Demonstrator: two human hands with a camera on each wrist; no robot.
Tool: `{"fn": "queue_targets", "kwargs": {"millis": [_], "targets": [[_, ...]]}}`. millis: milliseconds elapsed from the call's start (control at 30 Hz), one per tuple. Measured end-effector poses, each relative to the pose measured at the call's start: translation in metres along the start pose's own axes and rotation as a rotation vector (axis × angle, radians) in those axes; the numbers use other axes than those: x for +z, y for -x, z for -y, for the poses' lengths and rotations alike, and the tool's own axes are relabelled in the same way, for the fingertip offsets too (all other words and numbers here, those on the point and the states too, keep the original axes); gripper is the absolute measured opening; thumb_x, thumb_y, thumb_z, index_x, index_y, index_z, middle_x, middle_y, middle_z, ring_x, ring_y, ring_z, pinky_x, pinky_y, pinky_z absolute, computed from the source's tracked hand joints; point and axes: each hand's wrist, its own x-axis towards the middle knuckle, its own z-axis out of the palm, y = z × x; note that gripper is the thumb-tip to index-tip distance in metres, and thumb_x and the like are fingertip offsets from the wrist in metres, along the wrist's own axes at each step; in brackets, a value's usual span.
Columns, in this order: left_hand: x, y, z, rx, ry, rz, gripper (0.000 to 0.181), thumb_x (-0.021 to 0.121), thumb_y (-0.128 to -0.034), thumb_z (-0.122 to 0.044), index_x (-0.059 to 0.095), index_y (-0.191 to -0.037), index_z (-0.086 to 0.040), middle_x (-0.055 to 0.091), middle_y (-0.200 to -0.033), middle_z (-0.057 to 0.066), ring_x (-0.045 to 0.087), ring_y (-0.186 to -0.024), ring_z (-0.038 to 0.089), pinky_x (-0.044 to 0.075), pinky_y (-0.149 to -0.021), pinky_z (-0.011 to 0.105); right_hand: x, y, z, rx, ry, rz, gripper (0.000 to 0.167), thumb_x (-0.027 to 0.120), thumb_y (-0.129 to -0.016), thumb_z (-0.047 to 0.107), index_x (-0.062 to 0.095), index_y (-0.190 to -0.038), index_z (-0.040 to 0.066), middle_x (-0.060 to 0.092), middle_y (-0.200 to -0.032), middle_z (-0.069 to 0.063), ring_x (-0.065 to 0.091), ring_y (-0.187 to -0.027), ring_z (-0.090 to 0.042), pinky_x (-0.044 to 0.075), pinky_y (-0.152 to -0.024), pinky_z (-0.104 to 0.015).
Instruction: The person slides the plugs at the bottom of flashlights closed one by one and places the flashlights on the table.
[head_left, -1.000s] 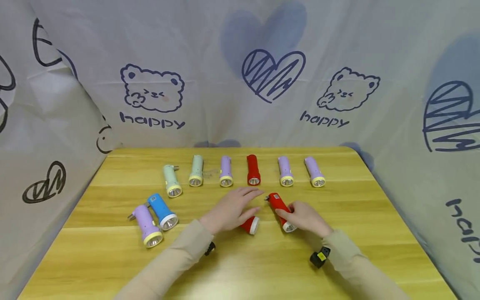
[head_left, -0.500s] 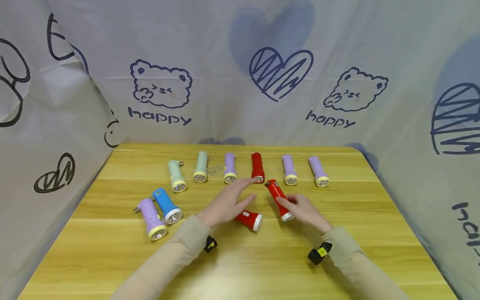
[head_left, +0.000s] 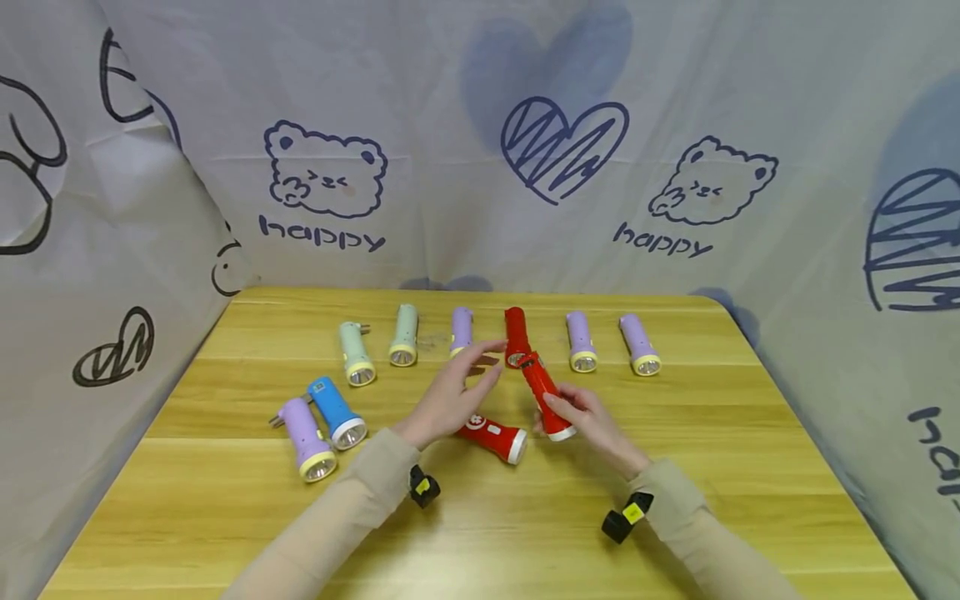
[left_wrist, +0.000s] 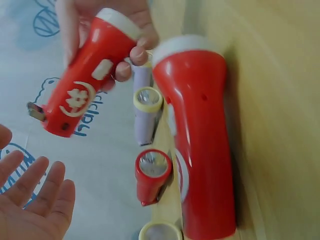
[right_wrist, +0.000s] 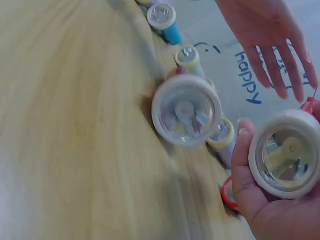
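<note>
My right hand grips a red flashlight with a white rim, lifted off the table and tilted; its metal prongs show in the left wrist view. My left hand has its fingers spread and holds nothing, just left of that flashlight's upper end. Below my left hand a second red flashlight with a white rim lies on the table, its rear part hidden by the hand. In the right wrist view the held flashlight's lens faces the camera, with my left hand beyond it.
Along the back of the table lie a red flashlight, purple ones and pale green ones. At the left, a blue flashlight and a purple one lie side by side. Printed cloth hangs behind.
The flashlight in my right hand has risen off the table and moved left, toward my left hand. My left hand has shifted slightly, uncovering more of the red flashlight below it.
</note>
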Motion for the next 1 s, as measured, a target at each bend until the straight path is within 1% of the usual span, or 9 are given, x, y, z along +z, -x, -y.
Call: {"fn": "queue_targets", "kwargs": {"millis": [100, 200, 300, 500, 567, 667, 767, 867, 1000], "targets": [[0.000, -0.002, -0.004, -0.031, 0.081, -0.026, 0.039, 0.049, -0.1071, -0.021, 0.051, -0.145, -0.010, 0.055, -0.148, 0.011, 0.059, -0.129, 0.032, 0.046, -0.112, 0.050, 0.004, 0.000, 0.000, -0.031, -0.044, 0.028, 0.039, 0.043, -0.107, 0.013, 0.040, -0.121, -0.023, 0.067, -0.087, -0.001, 0.071, -0.076, -0.009, 0.061, -0.073, -0.025], [0.000, -0.005, -0.007, -0.072, 0.169, -0.043, 0.039, 0.047, -0.1074, -0.019, 0.051, -0.144, -0.007, 0.055, -0.147, 0.015, 0.058, -0.130, 0.035, 0.046, -0.112, 0.049, 0.007, 0.000, -0.001, -0.079, -0.010, 0.014, 0.034, 0.044, -0.106, 0.010, 0.042, -0.119, -0.021, 0.066, -0.085, 0.000, 0.069, -0.074, -0.008, 0.060, -0.070, -0.025], [0.001, -0.009, -0.009, -0.118, 0.264, -0.055, 0.039, 0.045, -0.1080, -0.017, 0.051, -0.144, -0.003, 0.055, -0.144, 0.020, 0.058, -0.130, 0.037, 0.048, -0.112, 0.048, 0.010, 0.000, -0.001, -0.151, 0.080, -0.042, 0.029, 0.046, -0.104, 0.007, 0.046, -0.117, -0.019, 0.064, -0.084, -0.004, 0.068, -0.071, -0.009, 0.059, -0.064, -0.024], [0.001, -0.014, -0.014, -0.253, 0.469, -0.023, 0.041, 0.042, -0.1090, -0.021, 0.052, -0.143, -0.001, 0.058, -0.142, 0.023, 0.059, -0.129, 0.035, 0.047, -0.114, 0.046, 0.016, -0.001, 0.001, -0.285, 0.295, -0.192, 0.018, 0.055, -0.101, 0.005, 0.058, -0.110, -0.010, 0.063, -0.079, -0.026, 0.063, -0.064, -0.006, 0.055, -0.053, -0.025], [0.002, -0.015, -0.015, -0.293, 0.514, -0.010, 0.041, 0.042, -0.1089, -0.022, 0.053, -0.143, -0.001, 0.058, -0.143, 0.022, 0.058, -0.130, 0.033, 0.046, -0.115, 0.045, 0.018, 0.000, 0.002, -0.325, 0.346, -0.211, 0.016, 0.057, -0.099, 0.004, 0.060, -0.110, -0.007, 0.064, -0.078, -0.025, 0.061, -0.063, -0.004, 0.055, -0.052, -0.025], [0.003, -0.015, -0.016, -0.335, 0.562, 0.014, 0.042, 0.043, -0.1085, -0.022, 0.054, -0.142, 0.001, 0.057, -0.145, 0.022, 0.057, -0.133, 0.033, 0.044, -0.116, 0.045, 0.019, 0.000, 0.002, -0.379, 0.403, -0.215, 0.017, 0.060, -0.096, 0.004, 0.062, -0.111, -0.004, 0.065, -0.077, -0.019, 0.059, -0.064, -0.003, 0.054, -0.053, -0.025], [0.004, -0.014, -0.017, -0.358, 0.588, 0.053, 0.043, 0.044, -0.1084, -0.022, 0.053, -0.143, 0.002, 0.056, -0.146, 0.021, 0.058, -0.132, 0.029, 0.045, -0.116, 0.044, 0.019, 0.001, 0.002, -0.406, 0.452, -0.206, 0.018, 0.062, -0.096, 0.005, 0.063, -0.113, 0.000, 0.065, -0.077, -0.014, 0.058, -0.064, -0.003, 0.053, -0.054, -0.025], [0.005, -0.012, -0.017, -0.370, 0.605, 0.084, 0.043, 0.045, -0.1081, -0.021, 0.052, -0.144, 0.001, 0.056, -0.146, 0.020, 0.063, -0.123, 0.020, 0.047, -0.114, 0.041, 0.018, 0.001, 0.001, -0.417, 0.488, -0.200, 0.020, 0.062, -0.096, 0.007, 0.063, -0.116, 0.003, 0.067, -0.081, -0.014, 0.058, -0.066, -0.004, 0.053, -0.056, -0.024], [0.007, -0.011, -0.015, -0.384, 0.629, 0.085, 0.041, 0.048, -0.1073, -0.019, 0.054, -0.143, 0.000, 0.056, -0.146, 0.020, 0.065, -0.108, 0.008, 0.052, -0.108, 0.034, 0.014, -0.001, -0.003, -0.447, 0.533, -0.209, 0.023, 0.064, -0.095, 0.006, 0.065, -0.118, 0.003, 0.070, -0.088, -0.012, 0.059, -0.073, -0.005, 0.054, -0.061, -0.023]]}}
